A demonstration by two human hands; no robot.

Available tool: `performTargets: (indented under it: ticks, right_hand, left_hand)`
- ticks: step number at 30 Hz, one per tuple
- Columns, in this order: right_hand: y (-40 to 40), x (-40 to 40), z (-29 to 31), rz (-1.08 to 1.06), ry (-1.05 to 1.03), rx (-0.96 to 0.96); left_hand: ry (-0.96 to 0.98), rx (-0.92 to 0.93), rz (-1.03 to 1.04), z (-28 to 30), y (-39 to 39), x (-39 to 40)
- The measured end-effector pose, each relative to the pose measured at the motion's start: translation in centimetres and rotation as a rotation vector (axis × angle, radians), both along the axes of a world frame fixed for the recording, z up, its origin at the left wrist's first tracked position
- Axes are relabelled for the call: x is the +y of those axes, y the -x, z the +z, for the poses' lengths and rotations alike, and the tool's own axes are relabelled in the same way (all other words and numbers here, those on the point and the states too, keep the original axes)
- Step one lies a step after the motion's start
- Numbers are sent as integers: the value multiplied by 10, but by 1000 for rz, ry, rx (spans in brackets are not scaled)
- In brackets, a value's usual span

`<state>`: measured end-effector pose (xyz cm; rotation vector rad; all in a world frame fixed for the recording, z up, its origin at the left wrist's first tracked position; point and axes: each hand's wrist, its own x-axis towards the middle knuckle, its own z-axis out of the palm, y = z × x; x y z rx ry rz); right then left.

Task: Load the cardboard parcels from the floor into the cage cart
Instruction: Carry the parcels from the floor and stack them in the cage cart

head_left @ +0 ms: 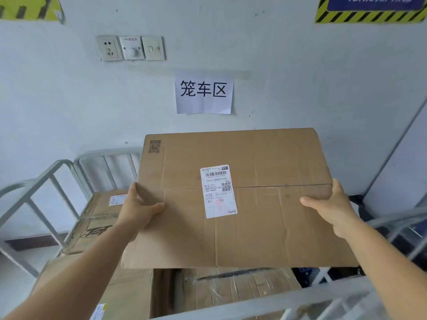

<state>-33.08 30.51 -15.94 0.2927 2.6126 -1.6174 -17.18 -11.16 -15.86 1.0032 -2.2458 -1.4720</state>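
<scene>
A: Two hands, one parcel in the air. List from the left, please.

B: Far left: grey tube rails of the cage cart, standing against the white wall. Inside them, a loaded carton with a white label and a dark printed logo, its top lying below the rail tops.

A: Next item?

B: Left hand, bare forearm coming up from the lower left corner. Its fingers are closed over the left edge of the held parcel, thumb lying on the top face, the other fingers hidden beneath.

A: The parcel itself?

B: Wide, flat, brown cardboard, held level above the cart, over the cartons already inside. A taped seam crosses the top; a white shipping label with barcode sits near the middle, and a printed square code at the far left corner. Below its near edge, more stacked cartons show inside the cart, with the near rail running across the lower frame.

A: Above it?

B: A paper sign with three black characters, taped to the wall; sockets and a switch up to its left.

A: Right side?

B: Right hand, thumb on top, fingers wrapped round the right edge of the same parcel. A striped blue notice sits at the top right corner.
</scene>
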Motion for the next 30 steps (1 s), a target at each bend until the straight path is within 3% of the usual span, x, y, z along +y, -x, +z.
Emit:
performTargets:
  ticks: [15, 21, 30]
  right_hand:
    - [147, -26, -82, 3, -92, -212]
    - [235, -48, -149, 133, -93, -376]
    - [320, -82, -238, 199, -130, -433]
  left_hand:
    - [-80, -173, -26, -92, 155, -35]
    - [-77, -267, 54, -132, 202, -52]
    - [-146, -385, 121, -213, 271, -69]
